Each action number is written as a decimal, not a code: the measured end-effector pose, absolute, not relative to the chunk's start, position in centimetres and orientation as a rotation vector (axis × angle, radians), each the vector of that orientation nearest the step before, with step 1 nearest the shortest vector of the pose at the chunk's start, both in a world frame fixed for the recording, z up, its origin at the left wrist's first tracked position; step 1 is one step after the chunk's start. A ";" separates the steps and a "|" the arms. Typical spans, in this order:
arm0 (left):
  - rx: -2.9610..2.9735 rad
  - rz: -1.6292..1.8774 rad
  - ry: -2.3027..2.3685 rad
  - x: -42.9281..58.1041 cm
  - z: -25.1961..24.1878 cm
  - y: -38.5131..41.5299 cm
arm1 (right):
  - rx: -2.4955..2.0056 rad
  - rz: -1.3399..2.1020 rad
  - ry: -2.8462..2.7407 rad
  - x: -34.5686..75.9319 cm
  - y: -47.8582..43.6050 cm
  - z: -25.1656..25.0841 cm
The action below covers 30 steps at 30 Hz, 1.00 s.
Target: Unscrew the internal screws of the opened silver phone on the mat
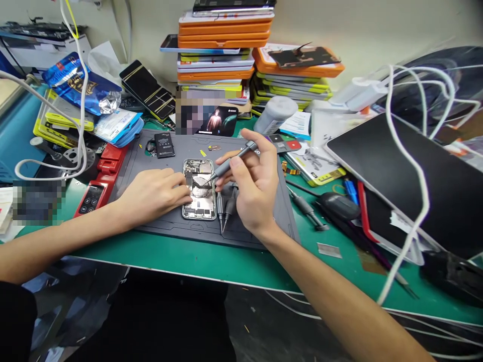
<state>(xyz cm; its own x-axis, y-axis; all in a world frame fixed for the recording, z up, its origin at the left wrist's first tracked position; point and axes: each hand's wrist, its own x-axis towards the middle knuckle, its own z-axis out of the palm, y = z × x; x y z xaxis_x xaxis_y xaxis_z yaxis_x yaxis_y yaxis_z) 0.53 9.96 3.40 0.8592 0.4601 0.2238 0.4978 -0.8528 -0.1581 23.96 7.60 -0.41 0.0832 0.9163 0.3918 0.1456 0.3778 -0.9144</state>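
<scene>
An opened phone (199, 206) lies on a dark grey work mat (147, 171), its inner parts and a round coil showing. My left hand (160, 193) rests at the phone's left edge, fingers bent against the frame; whether they pinch anything is hidden. In my right hand (252, 186) is a grey precision screwdriver (230, 163), held slanted with its tip over the coil area. Two more screwdrivers (228, 208) lie on the mat beside the phone, partly behind my right hand. A black phone battery (164, 145) sits farther back on the mat.
Stacked orange and yellow boxes (224, 40) stand against the wall. A lit phone (222, 120) leans before them. A red device (92, 196) lies left of the mat. At right are a black panel (411, 176), a white cable (413, 161) and another screwdriver (305, 206).
</scene>
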 end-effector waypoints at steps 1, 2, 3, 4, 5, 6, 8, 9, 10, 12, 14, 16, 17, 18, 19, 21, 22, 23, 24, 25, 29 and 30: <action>-2.832 -0.270 -0.744 0.5 3.4 10.0 | -1.049 0.765 -1.383 24.0 7.6 -0.4; -2.849 -0.280 -0.756 0.4 3.3 10.1 | -1.047 0.760 -1.388 24.0 7.6 -0.4; -2.872 -0.291 -0.771 0.3 3.3 10.2 | -1.044 0.755 -1.396 24.0 7.5 -0.4; -2.899 -0.302 -0.788 0.2 3.3 10.2 | -1.043 0.750 -1.404 24.1 7.5 -0.4; -2.929 -0.315 -0.807 0.1 3.3 10.3 | -1.046 0.743 -1.413 24.1 7.5 -0.4; -2.959 -0.330 -0.826 -0.1 3.3 10.3 | -1.051 0.732 -1.425 24.1 7.5 -0.4; -3.011 -0.368 -0.857 -0.3 3.6 10.4 | -1.056 0.705 -1.457 24.2 7.5 -0.4; -3.020 -0.395 -0.882 -0.5 3.8 10.4 | -1.054 0.689 -1.471 24.2 7.6 -0.4; -3.012 -0.438 -0.917 -0.6 4.2 10.4 | -1.050 0.677 -1.480 24.2 7.5 -0.4; -2.944 -0.527 -1.022 -0.9 4.9 10.4 | -1.035 0.678 -1.481 24.1 7.5 -0.2; -2.845 -0.588 -1.136 -1.1 5.6 10.5 | -1.012 0.724 -1.475 23.8 7.2 -0.1; -2.762 -0.598 -1.225 -1.3 5.9 10.6 | -0.976 0.801 -1.483 23.4 6.8 0.1; -2.730 -0.590 -1.262 -1.4 6.0 10.7 | -0.958 0.843 -1.493 23.3 6.6 0.2; -2.698 -0.587 -1.293 -1.4 5.9 10.7 | -0.937 0.879 -1.510 23.1 6.3 0.2; -2.668 -0.584 -1.318 -1.4 5.8 10.7 | -0.919 0.907 -1.534 23.0 6.1 0.2; -2.605 -0.588 -1.360 -1.3 5.5 10.7 | -0.912 0.928 -1.603 22.8 5.6 0.1; -2.576 -0.590 -1.374 -1.2 5.3 10.6 | -0.917 0.918 -1.636 22.8 5.5 0.1; -2.554 -0.588 -1.384 -1.2 5.2 10.6 | -0.925 0.902 -1.664 22.8 5.3 0.0; -2.540 -0.582 -1.388 -1.2 5.0 10.6 | -0.932 0.885 -1.685 22.8 5.3 -0.1; -2.537 -0.572 -1.387 -1.2 4.9 10.5 | -0.936 0.868 -1.701 22.9 5.2 -0.2; -2.546 -0.564 -1.374 -1.2 4.5 10.5 | -0.925 0.834 -1.776 23.1 5.5 -0.2; -2.555 -0.568 -1.378 -1.2 4.4 10.5 | -0.919 0.834 -1.802 23.1 5.6 -0.2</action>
<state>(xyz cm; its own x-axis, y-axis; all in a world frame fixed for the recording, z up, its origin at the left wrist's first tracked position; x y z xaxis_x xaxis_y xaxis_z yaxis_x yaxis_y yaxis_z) -1.21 10.50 4.44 0.4966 0.7628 0.4142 0.8330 -0.5529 0.0194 23.06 5.57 -0.21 -0.3004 0.8569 0.4190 0.2349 0.4922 -0.8382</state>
